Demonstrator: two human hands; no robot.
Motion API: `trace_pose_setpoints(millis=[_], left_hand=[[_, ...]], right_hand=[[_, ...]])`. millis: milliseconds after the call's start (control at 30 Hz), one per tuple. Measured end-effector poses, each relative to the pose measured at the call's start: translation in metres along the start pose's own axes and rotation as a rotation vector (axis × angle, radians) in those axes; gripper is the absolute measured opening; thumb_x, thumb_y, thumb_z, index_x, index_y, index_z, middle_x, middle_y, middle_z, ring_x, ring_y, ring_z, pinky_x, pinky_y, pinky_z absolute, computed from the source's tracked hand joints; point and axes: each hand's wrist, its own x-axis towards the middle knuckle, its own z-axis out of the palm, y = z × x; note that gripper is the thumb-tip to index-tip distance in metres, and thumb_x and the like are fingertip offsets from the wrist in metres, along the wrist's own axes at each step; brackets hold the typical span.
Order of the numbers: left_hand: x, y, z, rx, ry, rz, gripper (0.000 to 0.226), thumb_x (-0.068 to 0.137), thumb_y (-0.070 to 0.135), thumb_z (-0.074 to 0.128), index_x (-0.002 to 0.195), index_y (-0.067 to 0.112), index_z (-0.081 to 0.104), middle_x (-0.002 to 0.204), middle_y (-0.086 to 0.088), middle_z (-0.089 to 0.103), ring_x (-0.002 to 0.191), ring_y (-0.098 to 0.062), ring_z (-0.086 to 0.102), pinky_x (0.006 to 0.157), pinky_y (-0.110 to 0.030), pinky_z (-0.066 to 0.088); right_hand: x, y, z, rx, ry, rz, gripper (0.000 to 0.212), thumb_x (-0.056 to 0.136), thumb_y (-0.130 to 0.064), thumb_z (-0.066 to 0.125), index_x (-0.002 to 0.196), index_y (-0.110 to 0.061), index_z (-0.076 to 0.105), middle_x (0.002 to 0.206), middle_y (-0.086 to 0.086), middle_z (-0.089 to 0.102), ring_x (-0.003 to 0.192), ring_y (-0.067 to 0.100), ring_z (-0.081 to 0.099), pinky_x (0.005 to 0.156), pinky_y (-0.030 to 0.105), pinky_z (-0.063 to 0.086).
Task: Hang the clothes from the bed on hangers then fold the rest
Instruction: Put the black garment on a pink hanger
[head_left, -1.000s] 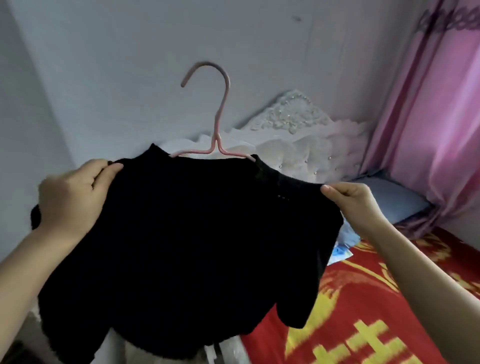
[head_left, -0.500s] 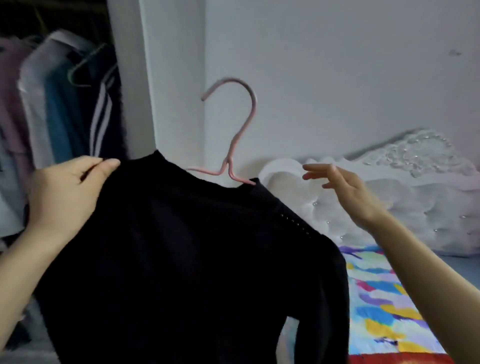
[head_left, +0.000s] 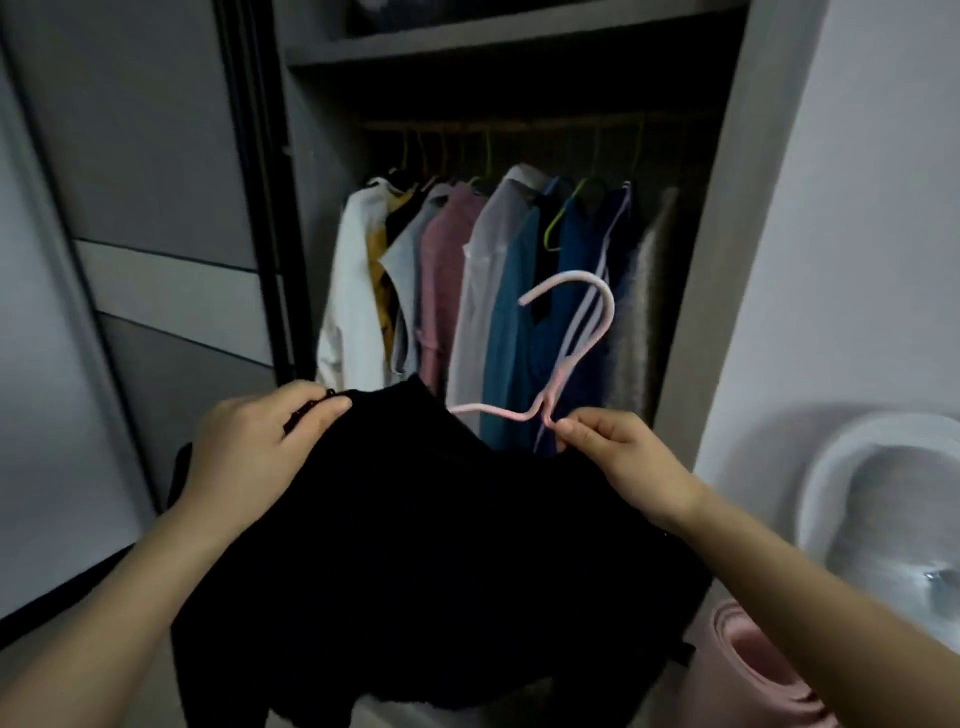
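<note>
From the head camera, a soft black knitted sweater (head_left: 441, 545) hangs on a thin pink wire hanger (head_left: 496, 413), low in the middle of the view and in front of an open grey wardrobe (head_left: 727, 260).

The left hand (head_left: 249, 447) is at 9 o'clock from the hanger. Its fingers are curled round the sweater's shoulder and grip it. The right hand (head_left: 623, 457) is at 3 o'clock. It pinches the hanger with thumb and first finger, right where the neck meets the shoulders. This hand is the one nearer the hook.

The hook stands up at 12 o'clock from the right hand. Its open end points to 9 o'clock.

The dark clothes rail (head_left: 519, 124) is at 12 o'clock from the hook, well above it and farther back. A row of hung shirts and jackets (head_left: 467, 291) fills most of it.

The hanger's long side runs from 9 to 3 o'clock, and the rail seems to run the same way. So the next move probably needs a lift up and in, with a turn, so the hook can go over the rail. It is too dark to see a free gap on the rail.
</note>
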Motion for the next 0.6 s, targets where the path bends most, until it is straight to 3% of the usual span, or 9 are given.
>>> trace_pose_setpoints(millis=[67, 167, 300, 367, 467, 600], left_hand=[[-0.004, -0.035, -0.015, 0.017, -0.078, 0.044, 0.039, 0.082, 0.054, 0.049, 0.089, 0.02, 0.068, 0.075, 0.005, 0.068, 0.067, -0.011, 0.06, 0.056, -0.035, 0.048], [-0.017, -0.082, -0.022, 0.071, -0.192, 0.094, 0.042, 0.084, 0.067, 0.038, 0.1, 0.032, 0.053, 0.088, 0.019, 0.063, 0.082, -0.006, 0.054, 0.061, -0.023, 0.044], [-0.034, -0.142, -0.017, 0.044, -0.29, -0.141, 0.013, 0.082, 0.048, 0.065, 0.091, 0.039, 0.064, 0.088, 0.004, 0.068, 0.081, -0.012, 0.062, 0.069, -0.028, 0.047], [-0.031, -0.165, -0.01, -0.001, -0.353, -0.267, 0.016, 0.082, 0.032, 0.069, 0.089, 0.043, 0.059, 0.088, 0.004, 0.067, 0.085, -0.019, 0.063, 0.075, -0.037, 0.049], [-0.01, -0.192, 0.004, 0.066, -0.387, -0.283, 0.018, 0.086, 0.027, 0.065, 0.104, 0.028, 0.065, 0.098, 0.004, 0.066, 0.096, -0.021, 0.058, 0.084, -0.041, 0.047], [0.043, -0.231, 0.031, 0.161, -0.339, -0.266, 0.043, 0.089, 0.035, 0.059, 0.129, 0.019, 0.056, 0.114, 0.0, 0.06, 0.112, -0.021, 0.047, 0.094, -0.035, 0.039]], right_hand=[[0.027, -0.005, 0.024, 0.087, 0.036, 0.015, 0.031, 0.091, -0.026, 0.052, 0.063, -0.015, 0.057, 0.042, -0.011, 0.042, 0.038, 0.0, 0.034, 0.041, 0.013, 0.028], [0.051, -0.005, 0.045, 0.105, 0.035, 0.027, 0.031, 0.085, -0.034, 0.056, 0.061, -0.014, 0.058, 0.042, -0.008, 0.041, 0.035, 0.004, 0.034, 0.038, 0.015, 0.027], [0.088, 0.002, 0.071, 0.051, -0.006, 0.057, 0.038, 0.089, -0.03, 0.056, 0.065, -0.001, 0.057, 0.047, 0.001, 0.04, 0.038, 0.007, 0.034, 0.039, 0.018, 0.027], [0.112, 0.008, 0.082, 0.03, -0.01, 0.057, 0.038, 0.092, -0.027, 0.055, 0.071, 0.005, 0.057, 0.054, 0.008, 0.037, 0.039, 0.008, 0.031, 0.039, 0.019, 0.025], [0.151, 0.013, 0.086, 0.033, 0.017, 0.078, 0.035, 0.091, -0.025, 0.057, 0.062, -0.006, 0.054, 0.049, 0.006, 0.034, 0.035, 0.006, 0.027, 0.036, 0.018, 0.02], [0.221, 0.021, 0.08, 0.062, 0.047, 0.082, 0.038, 0.091, -0.026, 0.059, 0.056, -0.013, 0.049, 0.044, 0.001, 0.032, 0.032, 0.007, 0.025, 0.036, 0.017, 0.018]])
